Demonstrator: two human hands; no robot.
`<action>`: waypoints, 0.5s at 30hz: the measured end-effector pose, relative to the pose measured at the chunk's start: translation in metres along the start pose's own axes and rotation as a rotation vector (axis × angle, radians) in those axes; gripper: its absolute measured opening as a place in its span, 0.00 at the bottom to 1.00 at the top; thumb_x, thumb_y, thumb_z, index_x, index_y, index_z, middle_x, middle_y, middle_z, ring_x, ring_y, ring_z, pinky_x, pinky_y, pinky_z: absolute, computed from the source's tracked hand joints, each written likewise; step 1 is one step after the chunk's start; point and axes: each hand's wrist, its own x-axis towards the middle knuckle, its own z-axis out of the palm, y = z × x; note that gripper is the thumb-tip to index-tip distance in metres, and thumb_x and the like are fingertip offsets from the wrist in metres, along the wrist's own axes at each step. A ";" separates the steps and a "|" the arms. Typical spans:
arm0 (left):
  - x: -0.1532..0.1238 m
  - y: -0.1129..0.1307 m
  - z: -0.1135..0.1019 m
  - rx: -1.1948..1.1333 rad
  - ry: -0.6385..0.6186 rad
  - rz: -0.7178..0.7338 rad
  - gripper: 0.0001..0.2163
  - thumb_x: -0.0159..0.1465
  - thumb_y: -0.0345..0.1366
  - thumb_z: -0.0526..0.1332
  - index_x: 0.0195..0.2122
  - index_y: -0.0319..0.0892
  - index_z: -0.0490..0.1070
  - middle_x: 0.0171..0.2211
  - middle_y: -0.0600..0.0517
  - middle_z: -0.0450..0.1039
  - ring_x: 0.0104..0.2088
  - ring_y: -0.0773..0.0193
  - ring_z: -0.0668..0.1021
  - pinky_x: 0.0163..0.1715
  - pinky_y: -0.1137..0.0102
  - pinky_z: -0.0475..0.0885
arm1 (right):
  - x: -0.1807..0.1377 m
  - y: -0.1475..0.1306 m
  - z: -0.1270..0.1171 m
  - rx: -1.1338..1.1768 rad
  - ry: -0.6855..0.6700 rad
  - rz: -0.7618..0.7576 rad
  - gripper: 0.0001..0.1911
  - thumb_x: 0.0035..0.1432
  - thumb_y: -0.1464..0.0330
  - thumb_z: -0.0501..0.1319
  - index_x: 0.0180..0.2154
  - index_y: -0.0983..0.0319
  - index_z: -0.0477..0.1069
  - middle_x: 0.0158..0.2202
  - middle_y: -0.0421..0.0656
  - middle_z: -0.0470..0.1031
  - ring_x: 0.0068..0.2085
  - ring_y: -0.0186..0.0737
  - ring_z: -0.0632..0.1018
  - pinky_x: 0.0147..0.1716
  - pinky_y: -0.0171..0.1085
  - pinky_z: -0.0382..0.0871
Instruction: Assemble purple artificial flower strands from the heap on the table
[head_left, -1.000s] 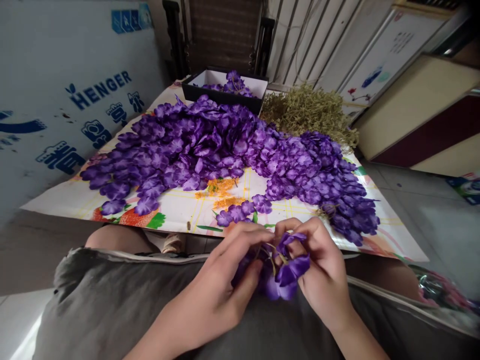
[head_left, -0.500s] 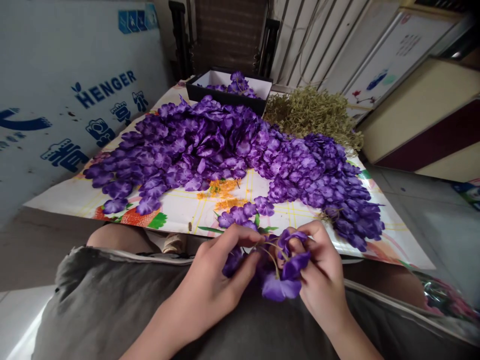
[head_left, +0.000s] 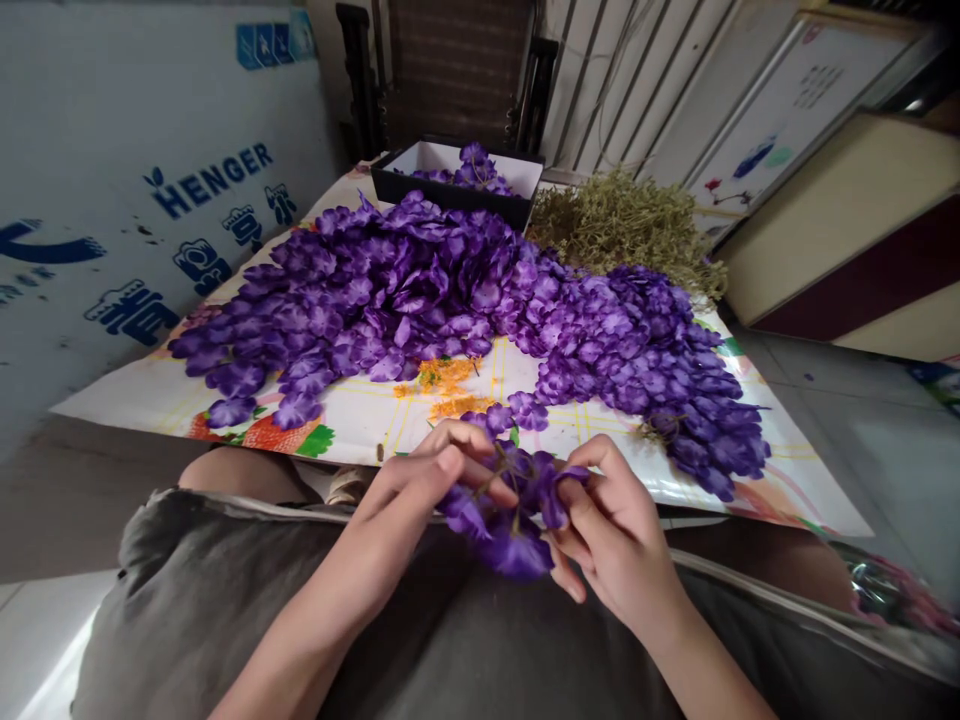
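Above my lap, in the head view, a sprig of purple artificial flowers [head_left: 517,548] with thin greenish stems hangs between my two hands. My left hand [head_left: 416,500] has its fingers curled round the stem side of the sprig, thumb lifted on top; some fingertips are hidden by petals. My right hand [head_left: 611,530] pinches one purple flower [head_left: 553,495] of the sprig between thumb and forefinger, its lower fingers partly under the petals. Just beyond the hands, a few loose purple flowers [head_left: 528,411] lie on the printed tablecloth [head_left: 360,420].
Purple flowers [head_left: 405,270] are heaped across the table in a wide arc. Orange sprigs [head_left: 442,376] lie inside it. A black box [head_left: 457,197] with more flowers and a dry green bunch [head_left: 622,225] stand behind. A folding chair [head_left: 461,70] is at the back; a HENGER-printed panel [head_left: 150,120] is left.
The left thumb has lifted away from its pinch, and the left fingers now lie around the sprig. The right hand and the flowers have shifted slightly left, the flowers turning.
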 end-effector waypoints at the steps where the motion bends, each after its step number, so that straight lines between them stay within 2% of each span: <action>1: 0.001 -0.002 0.000 -0.059 0.026 -0.002 0.21 0.67 0.48 0.51 0.34 0.42 0.80 0.45 0.47 0.69 0.47 0.53 0.70 0.47 0.66 0.65 | 0.001 0.001 -0.001 0.039 -0.054 0.023 0.10 0.63 0.63 0.56 0.31 0.57 0.57 0.19 0.28 0.59 0.13 0.21 0.55 0.09 0.23 0.59; 4: 0.003 -0.007 0.003 -0.210 0.076 0.019 0.22 0.64 0.54 0.51 0.43 0.46 0.77 0.46 0.49 0.73 0.49 0.51 0.70 0.51 0.63 0.64 | 0.002 0.003 -0.003 0.113 -0.151 0.056 0.09 0.63 0.64 0.57 0.32 0.57 0.58 0.19 0.28 0.59 0.13 0.20 0.54 0.09 0.22 0.58; 7: 0.003 -0.010 0.003 -0.230 0.071 -0.025 0.25 0.65 0.55 0.48 0.38 0.44 0.80 0.41 0.48 0.77 0.48 0.51 0.73 0.51 0.63 0.63 | 0.001 0.004 -0.005 0.069 -0.165 0.043 0.09 0.62 0.63 0.58 0.33 0.57 0.59 0.19 0.29 0.59 0.14 0.21 0.55 0.11 0.22 0.57; 9: 0.003 -0.010 0.003 -0.174 0.050 -0.087 0.25 0.67 0.52 0.47 0.38 0.43 0.80 0.40 0.47 0.78 0.44 0.53 0.75 0.49 0.63 0.65 | 0.001 0.005 -0.007 -0.001 -0.161 0.019 0.10 0.62 0.62 0.59 0.32 0.57 0.59 0.20 0.30 0.61 0.14 0.22 0.57 0.12 0.24 0.55; 11: 0.002 -0.010 0.002 -0.095 0.035 -0.107 0.19 0.68 0.47 0.50 0.42 0.43 0.78 0.39 0.47 0.77 0.40 0.56 0.76 0.46 0.64 0.67 | 0.001 0.004 -0.008 -0.072 -0.143 -0.008 0.12 0.60 0.60 0.60 0.32 0.58 0.60 0.21 0.32 0.62 0.18 0.24 0.60 0.16 0.26 0.55; 13: 0.002 -0.010 0.002 -0.002 0.038 -0.087 0.13 0.66 0.41 0.55 0.45 0.43 0.76 0.36 0.49 0.76 0.36 0.61 0.76 0.41 0.68 0.69 | 0.002 0.004 -0.008 -0.135 -0.127 -0.046 0.13 0.60 0.59 0.60 0.31 0.59 0.61 0.23 0.34 0.63 0.22 0.28 0.62 0.20 0.29 0.55; 15: 0.002 -0.011 0.003 0.119 0.024 -0.047 0.11 0.64 0.36 0.59 0.47 0.43 0.74 0.36 0.50 0.73 0.34 0.63 0.75 0.36 0.70 0.70 | 0.002 0.003 -0.008 -0.188 -0.114 -0.088 0.12 0.60 0.59 0.60 0.31 0.59 0.61 0.24 0.35 0.63 0.25 0.30 0.63 0.23 0.32 0.55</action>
